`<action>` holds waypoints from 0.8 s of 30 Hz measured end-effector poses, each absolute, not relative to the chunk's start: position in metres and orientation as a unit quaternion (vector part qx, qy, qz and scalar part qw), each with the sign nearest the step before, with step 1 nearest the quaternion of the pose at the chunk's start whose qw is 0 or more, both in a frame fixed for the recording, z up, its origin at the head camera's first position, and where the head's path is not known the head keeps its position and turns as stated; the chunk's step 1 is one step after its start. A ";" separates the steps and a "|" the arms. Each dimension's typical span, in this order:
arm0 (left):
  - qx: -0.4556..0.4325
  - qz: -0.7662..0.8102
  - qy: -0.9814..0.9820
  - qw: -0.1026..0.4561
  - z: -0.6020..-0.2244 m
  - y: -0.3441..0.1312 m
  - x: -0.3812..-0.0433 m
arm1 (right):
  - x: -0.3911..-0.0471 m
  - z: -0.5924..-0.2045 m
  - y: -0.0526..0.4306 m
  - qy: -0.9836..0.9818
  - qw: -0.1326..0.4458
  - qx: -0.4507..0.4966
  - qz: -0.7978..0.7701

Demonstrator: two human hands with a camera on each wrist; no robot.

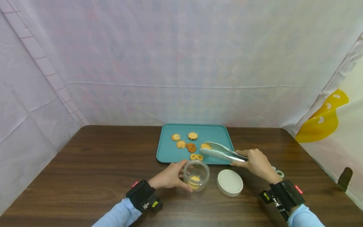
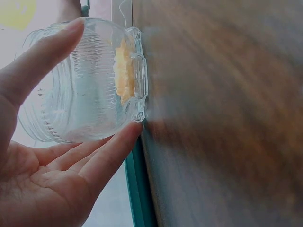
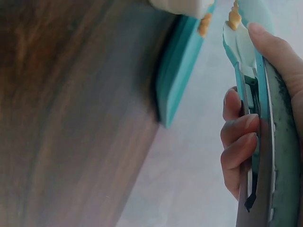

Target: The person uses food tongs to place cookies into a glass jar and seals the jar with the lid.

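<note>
My left hand point(image 1: 170, 176) holds a clear glass jar point(image 1: 202, 170) upright on the table, thumb on one side and fingers on the other. At the jar's bottom lies a yellow cookie point(image 2: 124, 73). With my right hand point(image 1: 256, 162) I grip metal tongs point(image 1: 238, 156) with pale teal tips, fingers wrapped around the arms. Between those tips, over the tray's right part, is a scalloped cookie point(image 3: 234, 18). The teal tray point(image 1: 167, 156) bears several cookies, among them a flower-shaped one point(image 1: 193, 136), a swirled one point(image 1: 181, 144) and a pretzel-shaped one point(image 1: 191, 147).
A round white lid point(image 1: 230, 182) lies on the brown wooden table point(image 1: 85, 176), right of the jar. Partly hidden behind my right wrist is a small pale ring-shaped item point(image 1: 280, 173). White cloth point(image 1: 181, 63) hangs behind the table.
</note>
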State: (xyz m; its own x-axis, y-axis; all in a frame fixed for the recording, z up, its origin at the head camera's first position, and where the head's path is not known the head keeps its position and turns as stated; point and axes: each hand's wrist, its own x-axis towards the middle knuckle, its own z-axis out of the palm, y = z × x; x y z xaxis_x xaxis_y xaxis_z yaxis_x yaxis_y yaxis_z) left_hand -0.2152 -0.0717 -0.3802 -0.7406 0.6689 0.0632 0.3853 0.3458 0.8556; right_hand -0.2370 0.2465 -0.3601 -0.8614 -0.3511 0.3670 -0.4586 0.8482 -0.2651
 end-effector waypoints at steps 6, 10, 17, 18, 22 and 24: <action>0.325 0.471 0.806 0.149 -0.379 -0.072 -0.215 | -0.224 -0.351 0.247 -0.941 0.157 0.238 0.184; 0.325 0.469 0.808 0.148 -0.379 -0.072 -0.215 | -0.216 -0.345 0.247 -0.935 0.164 0.250 0.189; 0.329 0.470 0.806 0.146 -0.379 -0.072 -0.215 | -0.203 -0.338 0.247 -0.922 0.149 0.278 0.224; 0.329 0.469 0.806 0.146 -0.379 -0.072 -0.215 | -0.201 -0.338 0.247 -0.919 0.144 0.284 0.232; 0.331 0.464 0.809 0.143 -0.379 -0.072 -0.214 | -0.196 -0.336 0.247 -0.909 0.128 0.304 0.254; 0.332 0.465 0.808 0.143 -0.379 -0.072 -0.214 | -0.195 -0.335 0.246 -0.905 0.127 0.313 0.259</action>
